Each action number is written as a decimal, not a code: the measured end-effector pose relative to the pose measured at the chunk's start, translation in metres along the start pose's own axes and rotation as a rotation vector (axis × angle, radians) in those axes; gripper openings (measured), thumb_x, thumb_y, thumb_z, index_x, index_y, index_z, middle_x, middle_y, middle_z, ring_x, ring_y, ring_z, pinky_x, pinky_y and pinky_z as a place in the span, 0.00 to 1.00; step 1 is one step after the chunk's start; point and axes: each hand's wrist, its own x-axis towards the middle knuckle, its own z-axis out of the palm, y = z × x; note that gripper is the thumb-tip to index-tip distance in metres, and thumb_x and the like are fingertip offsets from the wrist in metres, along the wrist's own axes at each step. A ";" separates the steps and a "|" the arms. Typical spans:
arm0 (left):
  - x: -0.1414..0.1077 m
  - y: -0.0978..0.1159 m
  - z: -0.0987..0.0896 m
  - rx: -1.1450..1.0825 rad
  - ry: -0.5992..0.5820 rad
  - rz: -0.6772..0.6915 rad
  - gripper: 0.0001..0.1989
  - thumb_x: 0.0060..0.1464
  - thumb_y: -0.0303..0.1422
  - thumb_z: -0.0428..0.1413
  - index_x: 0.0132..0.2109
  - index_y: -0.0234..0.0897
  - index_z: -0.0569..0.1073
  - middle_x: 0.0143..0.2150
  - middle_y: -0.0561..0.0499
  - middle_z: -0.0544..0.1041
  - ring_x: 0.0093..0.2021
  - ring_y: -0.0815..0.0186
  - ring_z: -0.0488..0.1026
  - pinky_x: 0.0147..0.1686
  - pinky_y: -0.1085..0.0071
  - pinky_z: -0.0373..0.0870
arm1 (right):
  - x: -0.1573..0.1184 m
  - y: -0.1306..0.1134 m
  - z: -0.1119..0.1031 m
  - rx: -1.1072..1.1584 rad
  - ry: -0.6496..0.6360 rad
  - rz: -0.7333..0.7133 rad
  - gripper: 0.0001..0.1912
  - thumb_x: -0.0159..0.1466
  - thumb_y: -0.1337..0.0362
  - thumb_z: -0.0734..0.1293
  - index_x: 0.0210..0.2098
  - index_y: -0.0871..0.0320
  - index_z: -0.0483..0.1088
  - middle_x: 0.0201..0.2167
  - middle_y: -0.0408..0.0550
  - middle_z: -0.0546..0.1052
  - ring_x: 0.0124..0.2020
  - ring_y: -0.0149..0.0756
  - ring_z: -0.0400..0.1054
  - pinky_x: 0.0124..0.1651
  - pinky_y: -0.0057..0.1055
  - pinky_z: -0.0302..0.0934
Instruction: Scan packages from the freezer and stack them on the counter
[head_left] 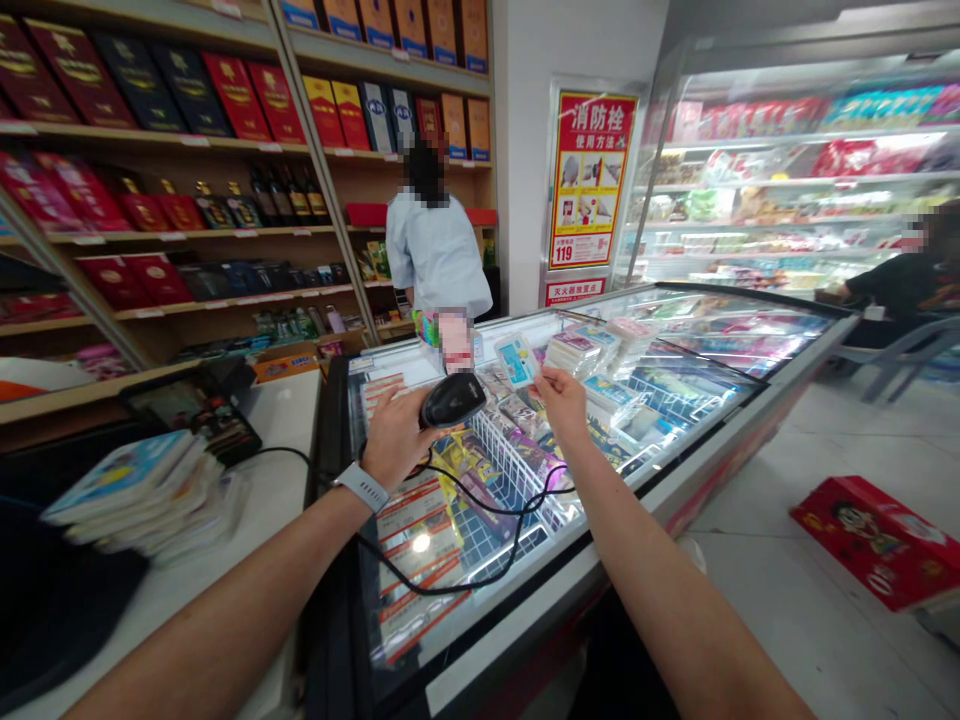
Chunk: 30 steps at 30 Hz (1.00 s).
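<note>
My left hand (397, 438) is shut around a black handheld barcode scanner (454, 400), whose coiled black cable (480, 505) trails across the freezer's glass lid. My right hand (562, 400) pinches a small pale blue packet (517, 360) at its fingertips, a short way from the scanner's front end. Both hands are above a glass-topped chest freezer (570, 590). Inside it, a white wire basket (510, 470) holds colourful packets, and stacks of packaged goods (577, 350) sit just beyond my right hand.
A white counter (277, 420) on the left holds a stack of booklets (142, 490) and a dark tablet-like screen (191, 410). Shelves of red boxes and bottles stand behind. A person in a pale blue shirt (435, 250) stands beyond the freezer. A seated person (892, 280) and a red carton (877, 540) are at right.
</note>
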 end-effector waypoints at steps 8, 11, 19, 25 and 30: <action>-0.001 -0.008 0.004 -0.002 0.062 0.052 0.16 0.58 0.36 0.54 0.52 0.35 0.71 0.47 0.43 0.80 0.50 0.55 0.76 0.60 0.55 0.60 | -0.011 -0.022 -0.008 -0.105 0.033 -0.079 0.24 0.51 0.46 0.73 0.38 0.58 0.72 0.30 0.46 0.79 0.29 0.38 0.76 0.38 0.40 0.74; -0.002 -0.010 0.006 0.019 0.057 0.073 0.17 0.58 0.34 0.54 0.53 0.36 0.72 0.48 0.43 0.80 0.51 0.54 0.76 0.61 0.55 0.59 | -0.019 -0.038 -0.027 -0.286 0.054 -0.212 0.21 0.57 0.49 0.70 0.41 0.58 0.73 0.32 0.47 0.79 0.32 0.38 0.76 0.39 0.38 0.72; -0.004 -0.008 0.009 -0.005 0.010 0.007 0.17 0.59 0.38 0.53 0.52 0.37 0.73 0.48 0.43 0.81 0.49 0.53 0.77 0.60 0.53 0.61 | -0.025 -0.069 -0.109 -0.837 0.167 -0.619 0.14 0.66 0.55 0.65 0.43 0.58 0.74 0.38 0.51 0.78 0.35 0.37 0.73 0.40 0.35 0.71; -0.005 -0.005 0.014 -0.019 -0.016 0.001 0.15 0.61 0.40 0.51 0.49 0.37 0.73 0.46 0.42 0.81 0.46 0.54 0.77 0.58 0.53 0.63 | -0.018 -0.061 -0.145 -1.265 0.162 -0.819 0.11 0.69 0.63 0.61 0.44 0.58 0.73 0.40 0.52 0.79 0.42 0.41 0.72 0.47 0.37 0.66; -0.003 -0.007 0.017 -0.002 -0.046 -0.014 0.14 0.60 0.39 0.53 0.48 0.38 0.73 0.47 0.43 0.81 0.48 0.52 0.77 0.58 0.52 0.61 | -0.013 -0.051 -0.150 -1.401 0.104 -0.861 0.10 0.68 0.67 0.60 0.43 0.57 0.73 0.41 0.51 0.79 0.42 0.41 0.70 0.44 0.35 0.64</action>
